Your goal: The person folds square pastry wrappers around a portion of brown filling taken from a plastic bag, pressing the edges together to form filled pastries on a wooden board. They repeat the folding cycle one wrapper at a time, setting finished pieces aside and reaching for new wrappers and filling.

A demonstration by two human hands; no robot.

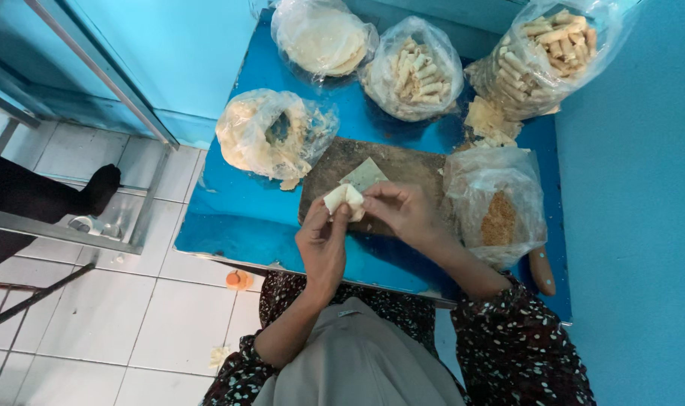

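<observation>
- Your left hand and right hand pinch a folded pastry wrapper above the wooden board.
- Its long axis runs left-right, tilting slightly.

Bags of rolled pastries, bag of wrappers, crumb bag, blue table, white tiled floor

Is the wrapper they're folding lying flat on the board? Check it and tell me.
No. The pale wrapper is pinched between the left hand and the right hand, raised and partly folded over the wooden board.
</observation>
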